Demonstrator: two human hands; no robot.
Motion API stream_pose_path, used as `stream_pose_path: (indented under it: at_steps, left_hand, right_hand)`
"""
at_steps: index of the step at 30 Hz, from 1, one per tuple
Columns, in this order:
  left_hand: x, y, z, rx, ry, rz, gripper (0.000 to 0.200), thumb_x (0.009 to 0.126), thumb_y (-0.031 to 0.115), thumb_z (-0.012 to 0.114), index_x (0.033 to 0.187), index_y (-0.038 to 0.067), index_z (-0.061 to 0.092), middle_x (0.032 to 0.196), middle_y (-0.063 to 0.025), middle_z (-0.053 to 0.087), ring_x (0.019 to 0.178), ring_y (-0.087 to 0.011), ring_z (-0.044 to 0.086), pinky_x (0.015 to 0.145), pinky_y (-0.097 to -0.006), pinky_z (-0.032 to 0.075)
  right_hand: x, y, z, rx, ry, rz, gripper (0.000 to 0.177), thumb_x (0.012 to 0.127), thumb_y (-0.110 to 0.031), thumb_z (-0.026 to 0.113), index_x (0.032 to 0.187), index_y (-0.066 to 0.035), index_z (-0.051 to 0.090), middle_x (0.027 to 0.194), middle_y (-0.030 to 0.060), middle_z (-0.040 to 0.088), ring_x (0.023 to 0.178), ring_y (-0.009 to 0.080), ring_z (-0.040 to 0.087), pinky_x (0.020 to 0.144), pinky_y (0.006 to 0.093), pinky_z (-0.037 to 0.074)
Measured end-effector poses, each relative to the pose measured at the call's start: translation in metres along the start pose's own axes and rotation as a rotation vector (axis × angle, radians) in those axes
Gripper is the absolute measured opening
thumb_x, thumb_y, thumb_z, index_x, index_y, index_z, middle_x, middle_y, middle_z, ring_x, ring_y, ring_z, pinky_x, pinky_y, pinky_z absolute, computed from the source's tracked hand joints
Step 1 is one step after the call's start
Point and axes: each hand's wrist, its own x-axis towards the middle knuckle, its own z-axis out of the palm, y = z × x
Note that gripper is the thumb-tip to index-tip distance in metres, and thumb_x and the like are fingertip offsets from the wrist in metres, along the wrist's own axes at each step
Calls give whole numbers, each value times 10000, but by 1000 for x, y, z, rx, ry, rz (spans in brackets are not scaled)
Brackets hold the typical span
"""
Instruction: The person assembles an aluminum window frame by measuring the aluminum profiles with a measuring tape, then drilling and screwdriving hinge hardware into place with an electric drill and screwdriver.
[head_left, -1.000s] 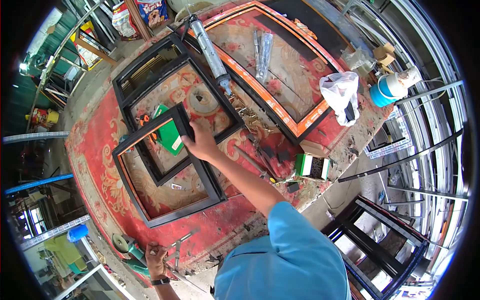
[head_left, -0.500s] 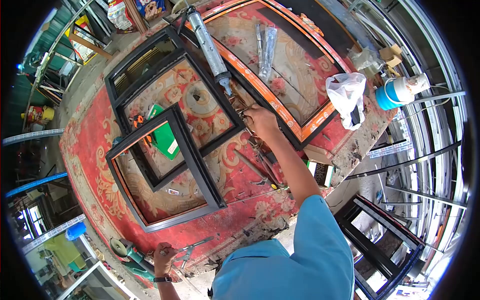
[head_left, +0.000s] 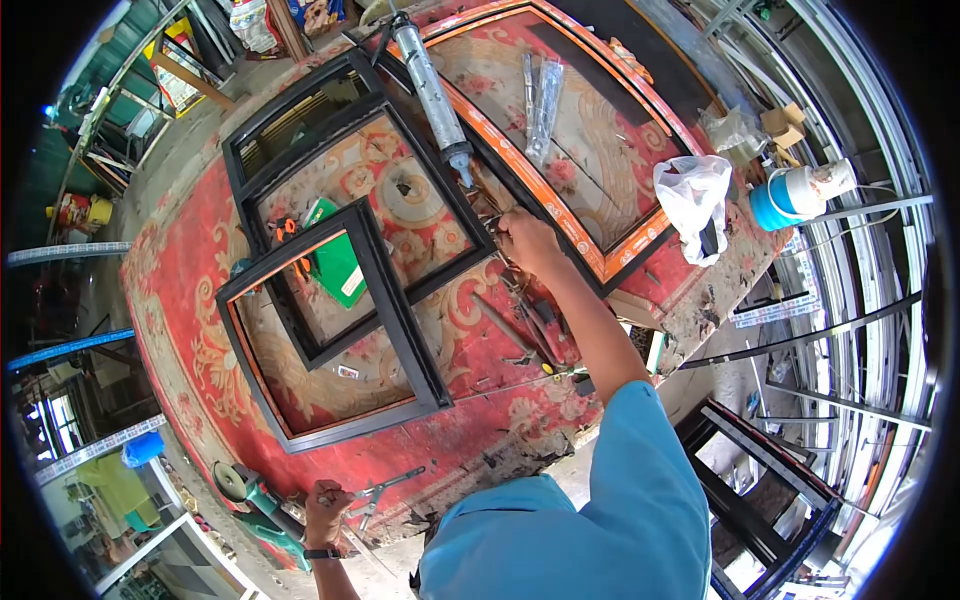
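My left hand [head_left: 326, 512], with a watch on its wrist, is closed at the near edge of the table. From its fingers juts a metal window hinge [head_left: 392, 482] with thin flat arms. My right hand [head_left: 528, 241] reaches to the middle of the table, fingers pinched together over small loose bits between two frames. What they pinch is too small to make out. Left of that hand lies a black window frame [head_left: 440, 187], partly under a smaller black frame [head_left: 400, 330]. To its right is a frame with orange protective tape [head_left: 548, 198].
A caulking gun [head_left: 430, 95] lies beyond my right hand. A hammer [head_left: 503, 328] and other tools lie nearer me. A green box [head_left: 338, 262] with orange-handled scissors sits inside the frames. An angle grinder [head_left: 262, 500] rests left of my left hand. A white plastic bag [head_left: 692, 205] stands right.
The whole view has shifted slightly. My right hand stays over the same spot with its fingers turned a little, and my left hand keeps the hinge near the table edge.
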Motion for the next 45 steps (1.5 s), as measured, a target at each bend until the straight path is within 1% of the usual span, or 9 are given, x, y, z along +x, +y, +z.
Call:
stream_pose_path:
  at_steps: [9,19,21,28,33,36,41,44,45]
  left_hand:
    - [-18,-13,-19,-97,114,23,387,736,-60,833,1022,55,600,795,-28,660,713,-110,634,683,-240,532]
    - [10,-9,-65,72,127,183,269,802,-10,751,1007,61,591,836,-3,580,741,-96,552,672,-256,481]
    - [25,18,-76,-171,226,145,245,832,16,729,1022,69,583,877,23,544,713,-94,507,637,-259,450]
    - [138,101,-121,62,367,151,578,858,174,774,1339,43,482,1041,-90,666,905,-213,718,530,-296,599]
    - [178,114,-112,195,184,-71,654,802,232,831,1351,16,548,817,-15,605,481,-69,472,376,-235,368]
    - [181,115,-87,220,181,-15,634,803,234,830,1339,24,566,781,-11,595,467,-66,466,361,-234,349]
    - [174,87,-114,110,102,128,616,808,171,806,1357,45,556,1031,24,569,887,-88,552,702,-288,472]
    - [154,67,-130,-100,125,296,680,862,133,734,1470,80,433,1007,11,605,728,-87,615,499,-245,549]
    - [108,79,-135,-105,137,325,668,876,125,731,1471,114,429,1020,13,608,783,-112,643,557,-264,611]
  right_hand:
    - [-50,10,-26,776,79,67,131,928,-86,720,1013,-57,625,945,-16,628,763,62,570,679,249,476]
    - [-65,-15,-42,1252,-80,157,119,1003,-137,637,1085,-64,590,936,-36,608,716,39,480,639,213,418]
    - [-64,-46,-38,1400,-194,179,139,1032,-181,597,1113,-69,577,959,-29,617,731,42,477,651,217,421]
    - [-52,-167,99,771,141,30,230,1015,-204,549,1124,-1,552,1112,221,603,1012,364,609,903,448,480]
    - [-38,-209,131,731,262,271,164,993,-150,536,1064,-5,509,1056,237,574,1028,401,574,893,484,453]
    - [-38,-221,135,749,321,325,155,992,-130,535,1063,-1,487,1030,229,572,1011,403,574,870,491,447]
    - [-60,-247,109,920,495,282,99,1020,-78,498,1087,-19,457,954,172,530,869,298,534,782,416,431]
    - [-78,-254,86,994,570,98,90,1030,-75,488,1093,-27,446,928,140,499,827,237,509,752,379,425]
    - [-89,-264,69,1002,589,-1,90,1031,-73,487,1095,-28,443,924,133,491,818,223,505,748,369,426]
